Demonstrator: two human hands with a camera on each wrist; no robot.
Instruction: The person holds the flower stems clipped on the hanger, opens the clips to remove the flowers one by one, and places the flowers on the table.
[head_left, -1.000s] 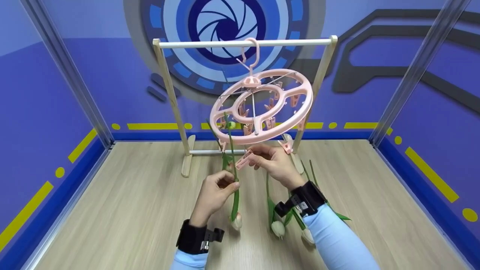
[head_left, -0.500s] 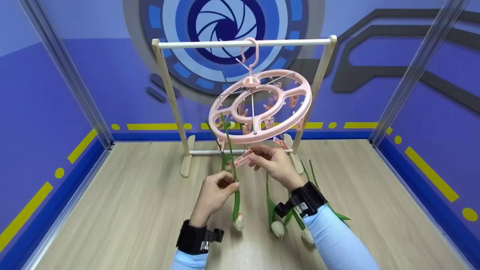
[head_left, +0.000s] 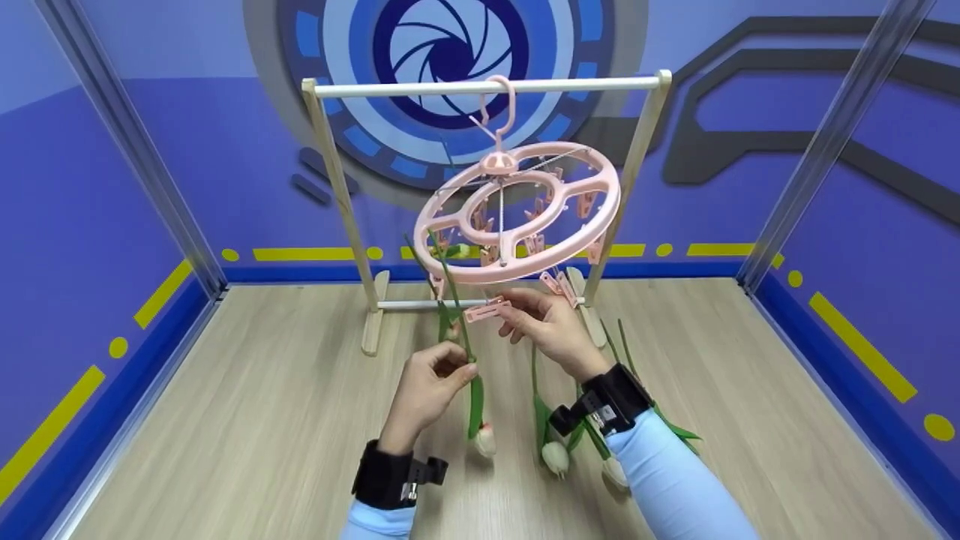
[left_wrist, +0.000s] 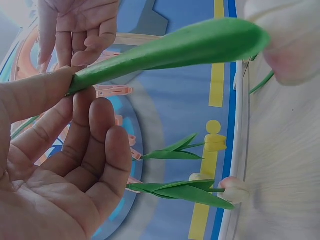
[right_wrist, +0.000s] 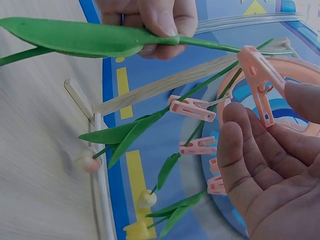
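My left hand pinches the stem of a white tulip between thumb and fingers. The bloom hangs downward and the bare stem end rises toward the hanger. With thumb and fingertips my right hand pinches a pink clothespin below the ring of the round pink clip hanger. In the right wrist view the clothespin meets the stem at its tip; whether its jaws go around the stem I cannot tell. Other tulips hang head-down from clothespins behind.
A wooden rack with a white rod carries the hanger by its hook. More white tulips lie on the tabletop, partly beneath my right forearm. Spare clothespins dangle around the ring. Printed walls enclose the back and sides.
The held clothespin has shifted slightly left and turned more level. The tulip's stem end has leaned left while its bloom swung right. The hanger has drifted a little left; both hands stay nearly still.
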